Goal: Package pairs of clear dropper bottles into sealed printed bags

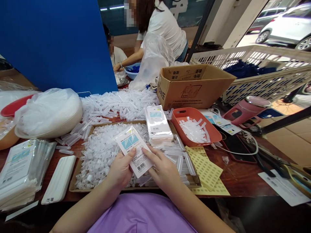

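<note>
Left hand (121,167) pinches the left edge of a packet (139,158), thumb on its face, while the right hand (165,168) grips the right edge between its fingers. Held tilted above a cardboard tray (195,183) on the counter (245,187), the packet shows a light-blue panel, lines of print too small to read, and a barcode near its lower edge. Caps (97,158) fill the tray's left part and clear tubes (181,163) lie at its right. Just beyond the hands, a stack (158,124) of similar packets sits on the tray, the top one bearing the same blue panel and a yellow mark. Another pile (19,165) with matching labels stands at far left, near a white bar (59,179). Behind the tray is a carton (194,94): 勿压 reads on its left side, the flap carries Chinese characters upside down, and the front has a square emblem, too blurred to read. Right of the tray, an orange basket (215,136) holds small white pieces, with yellow sticker sheets (206,168) nearer the person.
</note>
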Demonstrator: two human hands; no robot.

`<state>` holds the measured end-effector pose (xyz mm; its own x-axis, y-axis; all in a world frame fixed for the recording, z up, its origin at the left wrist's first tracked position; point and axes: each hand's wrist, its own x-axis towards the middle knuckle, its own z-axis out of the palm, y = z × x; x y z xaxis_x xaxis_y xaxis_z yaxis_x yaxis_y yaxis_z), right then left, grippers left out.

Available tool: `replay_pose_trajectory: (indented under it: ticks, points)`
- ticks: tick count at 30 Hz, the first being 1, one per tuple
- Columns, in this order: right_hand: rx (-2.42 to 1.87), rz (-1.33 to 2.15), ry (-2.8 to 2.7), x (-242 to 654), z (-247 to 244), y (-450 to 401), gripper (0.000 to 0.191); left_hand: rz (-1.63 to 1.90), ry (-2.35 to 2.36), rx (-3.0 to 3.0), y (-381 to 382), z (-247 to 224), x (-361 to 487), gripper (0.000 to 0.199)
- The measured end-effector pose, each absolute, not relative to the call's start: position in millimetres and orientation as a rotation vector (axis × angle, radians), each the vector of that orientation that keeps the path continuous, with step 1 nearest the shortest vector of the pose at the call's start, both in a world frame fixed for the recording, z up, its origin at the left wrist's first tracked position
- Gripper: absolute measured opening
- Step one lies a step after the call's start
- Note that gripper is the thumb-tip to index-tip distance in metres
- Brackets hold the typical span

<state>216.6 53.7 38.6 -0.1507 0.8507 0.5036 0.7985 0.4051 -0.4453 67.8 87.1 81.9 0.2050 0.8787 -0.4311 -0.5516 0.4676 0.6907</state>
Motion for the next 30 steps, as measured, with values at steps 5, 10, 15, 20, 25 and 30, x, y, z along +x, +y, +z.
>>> replay_pose_trajectory:
  ticks: [5,10,15,20,25,30]
  points:
    - [-1.454,0.063,-1.884,212,36,53,0.047,1.029,0.893,0.437,84,83,70,0.023]
    - [-1.442,0.046,-1.88,210,36,52,0.045,1.032,0.879,0.427,83,81,66,0.025]
    - [-1.444,0.056,-1.867,212,34,51,0.048,1.009,0.854,0.45,79,80,64,0.042]
    - [-1.453,0.081,-1.871,215,30,50,0.055,0.992,0.861,0.467,77,79,67,0.037]
    - [-1.439,0.062,-1.895,216,32,48,0.057,1.005,0.843,0.484,75,78,65,0.031]
    - [-1.452,0.014,-1.897,209,40,50,0.051,1.021,0.82,0.487,73,78,60,0.029]
